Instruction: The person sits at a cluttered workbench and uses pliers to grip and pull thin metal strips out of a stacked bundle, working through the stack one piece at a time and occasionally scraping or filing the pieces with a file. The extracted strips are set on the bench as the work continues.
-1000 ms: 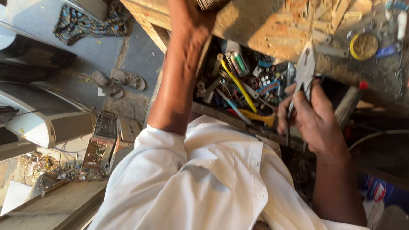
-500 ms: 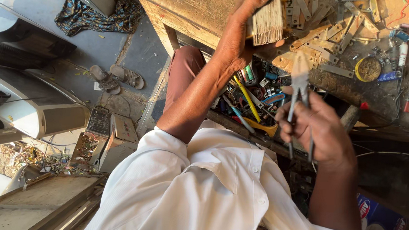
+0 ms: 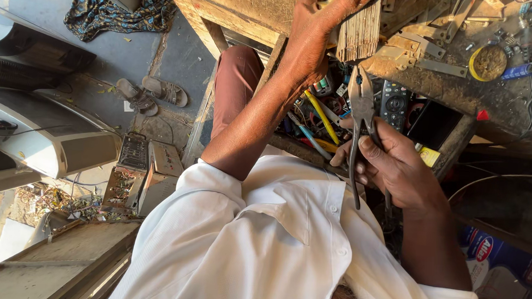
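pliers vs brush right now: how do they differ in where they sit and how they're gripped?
The pliers sit in the right hand, low over the open drawer, jaws pointing at the bench. The brush sits in the left hand, higher, bristles over the bench top. Pliers are dark metal, the brush pale. Each is held in one hand.

Hands: 2, left hand (image 3: 320, 34) and right hand (image 3: 392, 165). Pliers (image 3: 362, 112): 1. Brush (image 3: 358, 33): 1. Sandals (image 3: 152, 94): 2, upper left of frame. Patterned cloth (image 3: 118, 11): 1. Remote control (image 3: 394, 104): 1. Round yellow tin (image 3: 488, 63): 1, upper right. Loose tools in drawer (image 3: 316, 119): too many, too jumbled to count.
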`<control>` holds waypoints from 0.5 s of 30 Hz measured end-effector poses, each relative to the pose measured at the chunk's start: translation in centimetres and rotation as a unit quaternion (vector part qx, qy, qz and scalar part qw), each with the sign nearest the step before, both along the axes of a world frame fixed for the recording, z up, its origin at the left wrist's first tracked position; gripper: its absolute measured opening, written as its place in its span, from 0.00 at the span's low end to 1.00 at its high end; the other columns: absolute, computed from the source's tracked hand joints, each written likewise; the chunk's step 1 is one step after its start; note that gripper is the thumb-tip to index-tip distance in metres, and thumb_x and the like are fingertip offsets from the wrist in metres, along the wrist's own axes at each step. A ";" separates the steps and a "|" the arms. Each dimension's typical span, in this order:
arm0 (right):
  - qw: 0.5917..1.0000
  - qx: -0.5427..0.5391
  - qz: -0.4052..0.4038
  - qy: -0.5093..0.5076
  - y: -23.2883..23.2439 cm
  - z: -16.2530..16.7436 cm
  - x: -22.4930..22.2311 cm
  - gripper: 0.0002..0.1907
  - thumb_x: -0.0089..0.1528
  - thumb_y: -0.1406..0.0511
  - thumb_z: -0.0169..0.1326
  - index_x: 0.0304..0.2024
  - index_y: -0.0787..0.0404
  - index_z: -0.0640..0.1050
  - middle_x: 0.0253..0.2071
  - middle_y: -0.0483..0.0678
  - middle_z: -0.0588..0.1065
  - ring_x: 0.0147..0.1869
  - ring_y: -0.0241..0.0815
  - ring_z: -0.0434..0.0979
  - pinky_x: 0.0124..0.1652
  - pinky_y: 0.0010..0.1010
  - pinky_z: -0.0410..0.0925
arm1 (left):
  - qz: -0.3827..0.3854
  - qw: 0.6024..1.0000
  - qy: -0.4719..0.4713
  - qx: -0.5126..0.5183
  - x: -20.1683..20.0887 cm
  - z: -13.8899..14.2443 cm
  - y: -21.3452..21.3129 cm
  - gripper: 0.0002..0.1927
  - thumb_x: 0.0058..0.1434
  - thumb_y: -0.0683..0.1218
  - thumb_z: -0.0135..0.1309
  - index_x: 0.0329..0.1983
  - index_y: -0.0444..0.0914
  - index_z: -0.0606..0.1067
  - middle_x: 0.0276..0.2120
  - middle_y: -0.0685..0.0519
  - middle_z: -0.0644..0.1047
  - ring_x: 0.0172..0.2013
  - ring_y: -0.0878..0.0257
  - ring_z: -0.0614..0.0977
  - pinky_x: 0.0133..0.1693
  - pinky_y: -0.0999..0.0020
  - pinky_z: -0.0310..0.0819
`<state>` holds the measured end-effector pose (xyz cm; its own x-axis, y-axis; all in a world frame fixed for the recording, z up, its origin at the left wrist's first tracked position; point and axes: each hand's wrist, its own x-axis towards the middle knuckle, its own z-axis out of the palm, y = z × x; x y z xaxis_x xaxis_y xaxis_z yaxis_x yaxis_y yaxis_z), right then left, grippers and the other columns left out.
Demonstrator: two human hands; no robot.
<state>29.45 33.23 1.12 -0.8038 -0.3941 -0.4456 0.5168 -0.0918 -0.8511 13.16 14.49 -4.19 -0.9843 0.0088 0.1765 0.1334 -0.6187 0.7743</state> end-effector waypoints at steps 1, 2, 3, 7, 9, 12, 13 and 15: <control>1.000 -0.008 -0.002 0.003 0.0 0.0 -0.1 0.21 0.70 0.61 0.47 0.63 0.63 0.70 0.36 0.53 0.79 0.30 0.31 0.66 0.31 0.21 0.63 | 0.005 1.000 0.006 -0.012 0.0 -0.1 0.1 0.31 0.61 0.50 0.66 0.61 0.28 0.69 0.49 0.41 0.77 0.43 0.51 0.86 0.42 0.55 0.88; 1.000 -0.017 -0.003 0.005 0.0 0.0 -0.1 0.21 0.70 0.61 0.47 0.63 0.63 0.70 0.36 0.53 0.79 0.31 0.31 0.66 0.32 0.21 0.64 | 0.011 1.000 0.012 -0.024 0.0 -0.1 0.1 0.32 0.61 0.50 0.66 0.61 0.28 0.69 0.50 0.41 0.77 0.44 0.52 0.86 0.43 0.55 0.88; 1.000 -0.016 -0.006 -0.001 -0.1 0.0 -0.1 0.21 0.70 0.61 0.47 0.63 0.63 0.70 0.36 0.52 0.79 0.30 0.31 0.66 0.31 0.22 0.64 | 0.018 0.999 0.018 -0.037 -0.1 -0.2 0.1 0.32 0.61 0.51 0.66 0.61 0.28 0.70 0.51 0.41 0.77 0.45 0.52 0.86 0.43 0.56 0.88; 1.000 -0.017 -0.009 -0.015 -0.1 0.2 -0.1 0.21 0.70 0.61 0.47 0.64 0.62 0.71 0.34 0.52 0.78 0.29 0.32 0.66 0.30 0.22 0.63 | 0.010 1.000 0.001 -0.026 0.0 -0.4 0.1 0.34 0.59 0.52 0.66 0.61 0.28 0.68 0.50 0.39 0.77 0.42 0.50 0.87 0.41 0.54 0.89; 1.000 -0.019 -0.007 -0.017 -0.2 0.3 -0.1 0.21 0.70 0.62 0.46 0.64 0.61 0.70 0.34 0.52 0.78 0.30 0.32 0.66 0.30 0.23 0.63 | 0.003 1.000 0.006 -0.021 0.0 -0.5 0.1 0.36 0.58 0.53 0.68 0.60 0.27 0.68 0.48 0.37 0.77 0.41 0.49 0.88 0.41 0.52 0.90; 1.000 -0.021 -0.007 -0.018 -0.2 0.4 -0.2 0.21 0.70 0.62 0.46 0.63 0.62 0.71 0.34 0.52 0.77 0.30 0.33 0.67 0.30 0.24 0.63 | 0.006 0.999 0.014 -0.029 0.0 -0.6 0.1 0.38 0.58 0.56 0.68 0.61 0.27 0.67 0.47 0.35 0.78 0.40 0.48 0.89 0.41 0.52 0.86; 1.000 -0.024 -0.008 -0.017 -0.3 0.4 -0.2 0.20 0.70 0.62 0.47 0.63 0.62 0.71 0.34 0.52 0.77 0.30 0.33 0.67 0.30 0.24 0.63 | 0.001 1.000 0.017 -0.024 0.0 -0.6 0.1 0.38 0.59 0.56 0.68 0.61 0.28 0.67 0.47 0.35 0.78 0.40 0.47 0.88 0.41 0.52 0.86; 0.999 -0.033 -0.008 -0.010 -0.4 0.5 -0.3 0.20 0.70 0.62 0.46 0.63 0.63 0.71 0.33 0.51 0.76 0.33 0.34 0.69 0.33 0.25 0.65 | -0.008 1.000 0.022 -0.013 0.1 -0.7 0.1 0.38 0.59 0.56 0.68 0.62 0.28 0.66 0.47 0.35 0.78 0.41 0.47 0.88 0.42 0.52 0.86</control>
<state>29.12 32.80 1.63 -0.8018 -0.4101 -0.4346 0.5311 -0.1558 -0.8328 13.21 14.61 -4.89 -0.9751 0.0296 0.2199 0.1587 -0.6000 0.7841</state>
